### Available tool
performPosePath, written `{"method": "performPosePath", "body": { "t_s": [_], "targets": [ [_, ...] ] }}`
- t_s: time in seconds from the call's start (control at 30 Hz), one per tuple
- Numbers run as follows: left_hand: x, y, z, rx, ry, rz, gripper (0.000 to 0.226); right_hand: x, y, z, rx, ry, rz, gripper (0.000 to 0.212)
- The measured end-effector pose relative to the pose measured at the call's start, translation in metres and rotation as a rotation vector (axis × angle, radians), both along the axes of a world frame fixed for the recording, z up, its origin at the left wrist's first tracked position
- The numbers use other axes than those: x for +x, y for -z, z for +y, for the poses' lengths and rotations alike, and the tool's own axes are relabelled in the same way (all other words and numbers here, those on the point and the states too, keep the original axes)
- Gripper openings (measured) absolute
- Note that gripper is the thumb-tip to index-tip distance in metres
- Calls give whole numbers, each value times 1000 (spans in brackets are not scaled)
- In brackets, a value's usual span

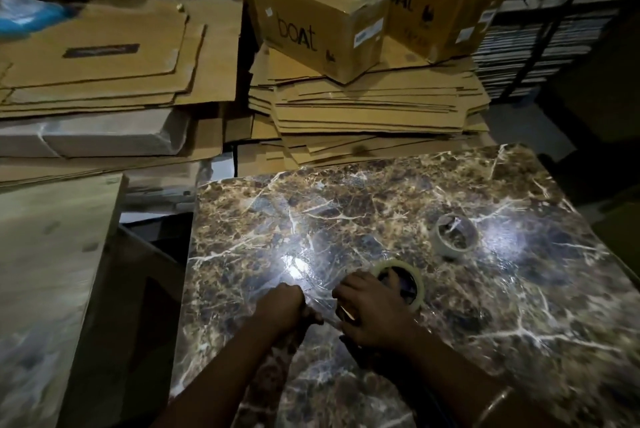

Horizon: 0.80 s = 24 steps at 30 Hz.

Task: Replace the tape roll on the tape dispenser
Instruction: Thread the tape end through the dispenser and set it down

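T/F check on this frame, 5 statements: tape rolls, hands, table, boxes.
1. Two rings of tape lie on the marble table. True: a clear tape roll and a thin near-empty roll.
2. The right hand is on the near-empty roll. False: it is at the clear tape roll.
3. The left hand rests flat and open. False: its fingers are curled, pinching something beside the right hand.
4. Boxes printed "boat" sit on flattened cardboard. True.
5. The two rolls are stacked. False: they lie apart.

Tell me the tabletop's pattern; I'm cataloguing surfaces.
Dark brown marble with white veins, on the table, head view.
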<state>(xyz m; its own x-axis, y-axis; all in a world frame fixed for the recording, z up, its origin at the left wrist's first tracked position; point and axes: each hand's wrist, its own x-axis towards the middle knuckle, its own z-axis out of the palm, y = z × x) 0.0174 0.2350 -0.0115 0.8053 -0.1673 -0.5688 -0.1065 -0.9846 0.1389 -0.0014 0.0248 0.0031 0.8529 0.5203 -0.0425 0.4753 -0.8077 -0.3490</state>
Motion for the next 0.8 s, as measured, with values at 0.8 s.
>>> {"method": "performPosePath", "body": {
  "t_s": [0.8],
  "targets": [
    [8, -25, -32, -751, -1114, 682, 70, -67, 29, -67, 636, 1045, 421, 35]
  ]
}}
